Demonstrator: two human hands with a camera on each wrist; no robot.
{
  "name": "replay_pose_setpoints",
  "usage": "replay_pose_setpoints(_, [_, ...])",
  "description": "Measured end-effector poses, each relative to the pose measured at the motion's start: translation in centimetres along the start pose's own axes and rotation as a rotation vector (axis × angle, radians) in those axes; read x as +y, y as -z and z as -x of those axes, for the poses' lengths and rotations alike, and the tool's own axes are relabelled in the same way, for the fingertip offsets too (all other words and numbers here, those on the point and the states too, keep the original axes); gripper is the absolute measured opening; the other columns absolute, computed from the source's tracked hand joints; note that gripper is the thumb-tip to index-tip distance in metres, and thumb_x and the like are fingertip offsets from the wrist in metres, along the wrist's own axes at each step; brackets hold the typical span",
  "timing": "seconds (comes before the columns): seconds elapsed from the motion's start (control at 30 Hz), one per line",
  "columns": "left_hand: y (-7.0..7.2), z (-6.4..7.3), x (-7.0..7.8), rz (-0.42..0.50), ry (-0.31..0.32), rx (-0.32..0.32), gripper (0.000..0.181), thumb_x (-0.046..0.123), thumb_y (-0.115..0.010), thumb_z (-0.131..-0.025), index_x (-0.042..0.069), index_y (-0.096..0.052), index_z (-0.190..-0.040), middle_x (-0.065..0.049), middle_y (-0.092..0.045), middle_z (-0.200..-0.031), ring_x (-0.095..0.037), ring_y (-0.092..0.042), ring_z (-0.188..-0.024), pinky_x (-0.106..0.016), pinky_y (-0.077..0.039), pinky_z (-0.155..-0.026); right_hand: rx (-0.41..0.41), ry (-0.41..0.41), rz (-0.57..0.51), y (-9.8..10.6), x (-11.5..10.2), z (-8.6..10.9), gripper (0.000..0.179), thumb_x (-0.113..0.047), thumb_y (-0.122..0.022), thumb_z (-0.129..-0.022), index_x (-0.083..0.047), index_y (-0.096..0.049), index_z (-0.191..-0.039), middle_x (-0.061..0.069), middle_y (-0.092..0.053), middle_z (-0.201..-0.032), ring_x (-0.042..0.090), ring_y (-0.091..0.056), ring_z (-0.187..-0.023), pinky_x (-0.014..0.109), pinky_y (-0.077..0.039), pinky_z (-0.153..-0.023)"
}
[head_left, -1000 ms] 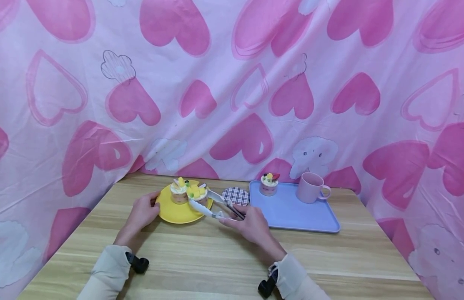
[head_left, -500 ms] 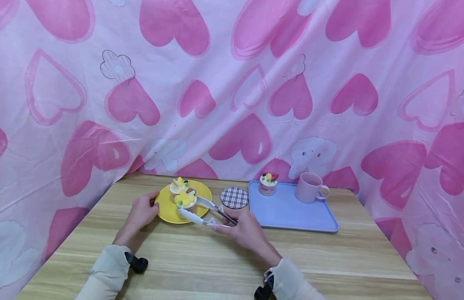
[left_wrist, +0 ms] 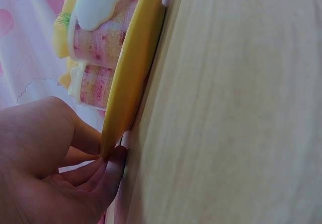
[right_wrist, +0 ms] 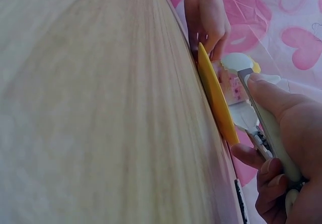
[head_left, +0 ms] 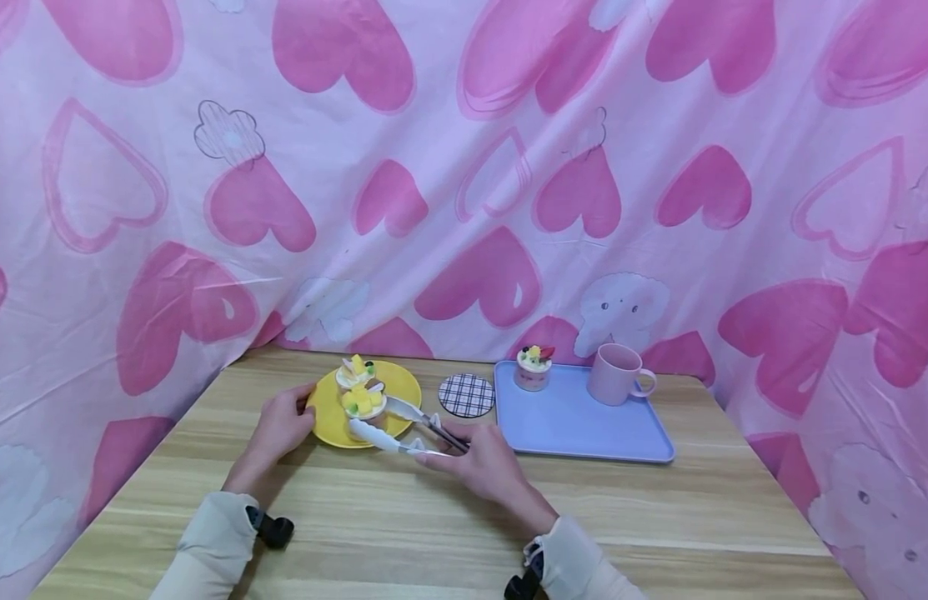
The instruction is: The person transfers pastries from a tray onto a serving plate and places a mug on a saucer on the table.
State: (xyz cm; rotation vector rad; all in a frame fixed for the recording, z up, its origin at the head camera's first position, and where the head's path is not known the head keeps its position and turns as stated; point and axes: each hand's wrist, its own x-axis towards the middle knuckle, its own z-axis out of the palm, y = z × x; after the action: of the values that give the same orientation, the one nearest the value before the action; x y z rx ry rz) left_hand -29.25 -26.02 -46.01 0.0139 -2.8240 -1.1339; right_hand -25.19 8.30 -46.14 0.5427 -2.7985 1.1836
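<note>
My left hand [head_left: 278,421] pinches the left rim of the yellow plate [head_left: 405,383]; in the left wrist view its thumb lies over the rim of the plate [left_wrist: 133,58] and the fingers underneath. My right hand [head_left: 484,462] holds a pair of tongs [head_left: 373,435] with white tips and metal handles. Between those tips is the front dessert cup [head_left: 364,403], topped with yellow fruit cubes, low over the plate. Behind it stands a second dessert cup [head_left: 353,373], partly hidden. From the right wrist view, the tongs [right_wrist: 266,118] reach the cup from the side.
Right of the plate lies a round checked coaster [head_left: 467,395]. A blue tray [head_left: 584,433] beside it carries a third dessert cup [head_left: 533,372] and a pink mug [head_left: 612,375]. A pink heart-patterned curtain [head_left: 479,275] hangs behind the wooden table [head_left: 403,533].
My right hand has moved left and slightly nearer with the tongs, carrying the front dessert cup from the plate's right side to in front of the other cup. My left hand stays at the rim.
</note>
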Motion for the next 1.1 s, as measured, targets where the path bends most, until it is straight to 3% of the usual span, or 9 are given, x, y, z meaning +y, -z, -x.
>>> replay_pose_setpoints(0.13, [0.1, 0.1, 0.0, -0.014, -0.002, 0.006, 0.055, 0.008, -0.049, -0.097, -0.009, -0.039, -0.149, -0.03, -0.051, -0.145, -0.038, -0.057, -0.128, -0.05, -0.054, -0.101, 0.001, 0.004, -0.004, -0.1, 0.0, -0.1, 0.074, -0.076, -0.073, -0.068, -0.035, -0.067, -0.13, -0.017, -0.073, -0.093, 0.008, -0.05, -0.07, 0.022, -0.041, -0.054])
replay_pose_setpoints(0.37, [0.2, 0.2, 0.1, -0.031, -0.017, 0.023, 0.054, 0.009, -0.049, -0.096, -0.01, -0.041, -0.147, -0.03, -0.054, -0.143, -0.039, -0.057, -0.127, -0.051, -0.053, -0.102, 0.0, 0.062, -0.043, -0.1, 0.2, -0.2, 0.059, -0.07, -0.076, -0.07, -0.029, -0.075, -0.113, -0.014, -0.069, -0.083, 0.007, -0.055, -0.072, 0.022, -0.045, -0.057])
replay_pose_setpoints(0.8, [0.2, 0.1, -0.2, -0.027, -0.022, 0.032, 0.054, 0.009, -0.05, -0.096, -0.009, -0.043, -0.147, -0.029, -0.055, -0.142, -0.039, -0.057, -0.128, -0.052, -0.052, -0.103, 0.022, 0.009, -0.066, 0.8, 0.9, -0.1, 0.075, -0.072, -0.078, -0.066, -0.028, -0.071, -0.125, -0.017, -0.071, -0.084, 0.009, -0.056, -0.071, 0.024, -0.045, -0.055])
replay_pose_setpoints(1.1, [0.0, 0.0, -0.3, -0.019, -0.021, 0.031, 0.054, 0.009, -0.05, -0.096, -0.009, -0.043, -0.147, -0.029, -0.055, -0.141, -0.039, -0.057, -0.127, -0.051, -0.053, -0.102, 0.045, -0.017, -0.073, 1.0, 1.4, -0.1, 0.085, -0.073, -0.077, -0.065, -0.025, -0.066, -0.134, -0.011, -0.077, -0.094, 0.01, -0.051, -0.066, 0.022, -0.041, -0.052])
